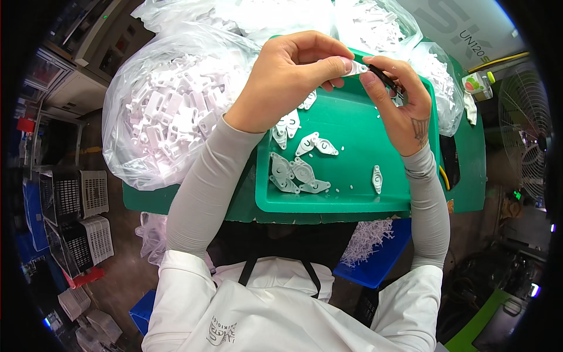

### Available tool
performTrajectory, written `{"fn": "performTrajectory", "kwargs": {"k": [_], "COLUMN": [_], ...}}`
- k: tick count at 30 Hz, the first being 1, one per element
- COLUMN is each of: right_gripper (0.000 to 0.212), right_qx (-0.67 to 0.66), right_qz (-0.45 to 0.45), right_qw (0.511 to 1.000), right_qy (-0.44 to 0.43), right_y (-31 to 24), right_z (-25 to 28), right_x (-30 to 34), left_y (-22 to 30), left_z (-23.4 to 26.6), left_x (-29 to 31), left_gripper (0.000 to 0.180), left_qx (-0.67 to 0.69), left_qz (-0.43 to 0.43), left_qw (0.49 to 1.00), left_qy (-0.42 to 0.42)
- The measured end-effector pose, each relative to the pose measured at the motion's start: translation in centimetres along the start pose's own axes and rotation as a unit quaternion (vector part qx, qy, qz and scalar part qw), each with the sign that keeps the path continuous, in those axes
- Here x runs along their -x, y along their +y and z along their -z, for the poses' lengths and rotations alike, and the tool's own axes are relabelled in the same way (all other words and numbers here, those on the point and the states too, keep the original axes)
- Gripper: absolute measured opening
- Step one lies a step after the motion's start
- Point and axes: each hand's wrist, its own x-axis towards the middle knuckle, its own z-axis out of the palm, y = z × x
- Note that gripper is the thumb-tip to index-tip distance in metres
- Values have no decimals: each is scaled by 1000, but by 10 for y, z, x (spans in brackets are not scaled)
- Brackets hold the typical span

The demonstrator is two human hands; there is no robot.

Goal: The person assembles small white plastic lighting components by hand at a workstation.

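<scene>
Currently left hand [287, 79] pinches a small white plastic part [353, 66] between thumb and fingers, held above the far edge of the green tray [352, 202]. Right hand [399, 105] is closed on a thin dark tool [384, 77], tip at the part. Loose white flat parts [296, 170] lie on the tray floor. Tray sits on a green table [469, 170], clear bags of white parts [170, 117] crowding left and behind. Plastic crates [82, 217] on the floor left, a fan [528, 141] right.

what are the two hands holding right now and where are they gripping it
The left hand pinches a small white plastic part by one end. The right hand grips a thin dark tool along its shaft.
</scene>
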Motion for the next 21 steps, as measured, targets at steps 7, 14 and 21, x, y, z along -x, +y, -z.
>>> {"fn": "performTrajectory", "kwargs": {"k": [7, 14, 21], "right_gripper": [24, 24, 23], "right_qx": [2, 1, 0], "right_qz": [7, -1, -21], "right_qw": [1000, 1000, 1000], "right_qy": [2, -5, -13], "right_y": [0, -2, -4], "right_z": [0, 1, 2], "right_x": [0, -1, 0], "left_y": [0, 1, 0], "left_z": [0, 0, -1], "left_x": [0, 1, 0], "left_gripper": [19, 19, 19], "left_qx": [1, -6, -9], "left_qz": [-1, 0, -4], "left_qw": [1000, 1000, 1000], "left_qy": [2, 5, 7]}}
